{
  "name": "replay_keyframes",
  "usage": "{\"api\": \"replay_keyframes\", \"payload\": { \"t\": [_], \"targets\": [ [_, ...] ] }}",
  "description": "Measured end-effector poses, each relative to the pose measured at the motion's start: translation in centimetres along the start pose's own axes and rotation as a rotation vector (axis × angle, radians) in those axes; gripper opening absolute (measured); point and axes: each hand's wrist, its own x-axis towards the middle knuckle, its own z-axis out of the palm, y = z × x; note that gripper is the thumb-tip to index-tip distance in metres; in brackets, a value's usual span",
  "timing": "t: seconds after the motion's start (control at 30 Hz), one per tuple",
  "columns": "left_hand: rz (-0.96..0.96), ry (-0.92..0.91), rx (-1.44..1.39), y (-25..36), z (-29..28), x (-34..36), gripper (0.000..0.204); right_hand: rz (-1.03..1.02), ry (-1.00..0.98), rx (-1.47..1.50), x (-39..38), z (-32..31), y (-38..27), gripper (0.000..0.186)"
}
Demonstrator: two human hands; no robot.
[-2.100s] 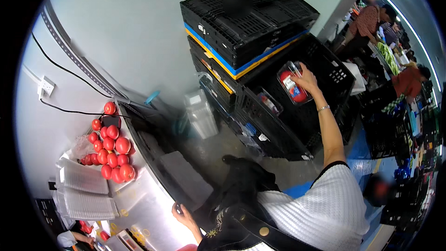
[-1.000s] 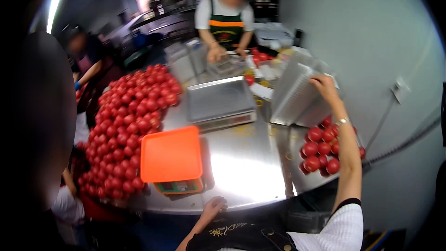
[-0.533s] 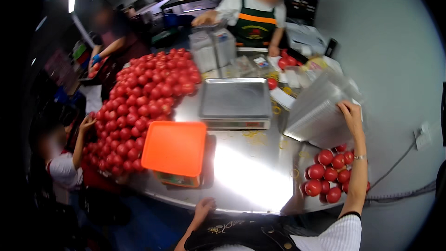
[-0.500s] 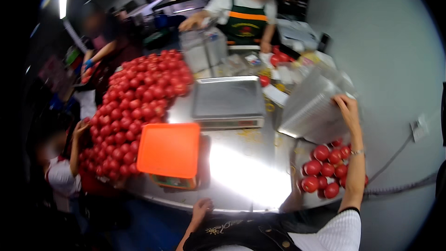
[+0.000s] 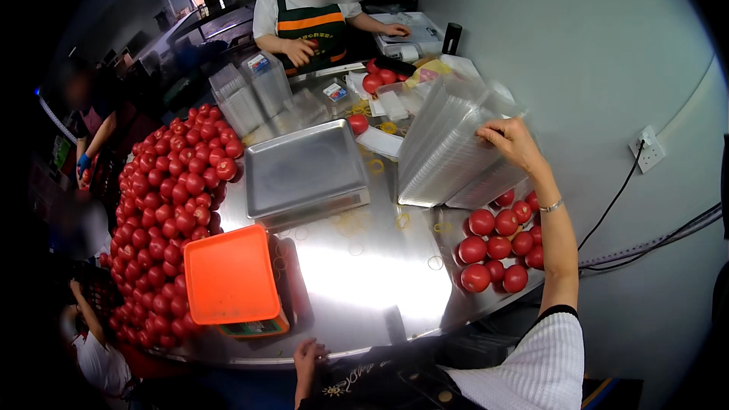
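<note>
My right hand (image 5: 510, 143) reaches up to a tall stack of nested clear plastic containers (image 5: 437, 144). Thumb and fingers are pinched on the edge of a container at the stack's right side. Low at the table's front edge is my left hand (image 5: 309, 361), loosely curled with fingers a little apart and nothing visible in it. Nearest to it is a scale with an orange tray (image 5: 231, 277). Beyond that stands a second scale with a bare metal tray (image 5: 304, 168). Several red tomatoes (image 5: 499, 247) lie below my right forearm.
A big heap of tomatoes (image 5: 163, 220) covers the table's left side. Across the table, a co-worker in a green apron (image 5: 311, 34) stands behind more clear containers (image 5: 241, 102). Yellow rubber bands (image 5: 376, 165) lie scattered on the metal table (image 5: 364, 266). A wall (image 5: 592, 68) bounds the right.
The view has swung right, so the scene sits further left. My right hand stays at the container stack, and my left stays by the table edge. The co-worker's hand has left the far containers.
</note>
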Motion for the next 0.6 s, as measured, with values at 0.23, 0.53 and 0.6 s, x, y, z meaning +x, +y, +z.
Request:
{"api": "replay_keyframes", "payload": {
  "t": [0.23, 0.53, 0.6],
  "targets": [
    [-0.011, 0.015, 0.005, -0.1, 0.6, 0.0, 0.027, -0.108, 0.084, 0.068, -0.7, 0.5, 1.7, 0.015],
    [-0.024, 0.035, -0.01, -0.2, 0.3, -0.1, 0.028, -0.091, -0.025, 0.078, -0.1, 0.0, 0.2, 0.016],
    [-0.012, 0.029, -0.009, -0.2, 0.5, 0.0, 0.028, -0.063, -0.023, 0.148, -0.1, 0.1, 0.9, 0.017]
  ]
}}
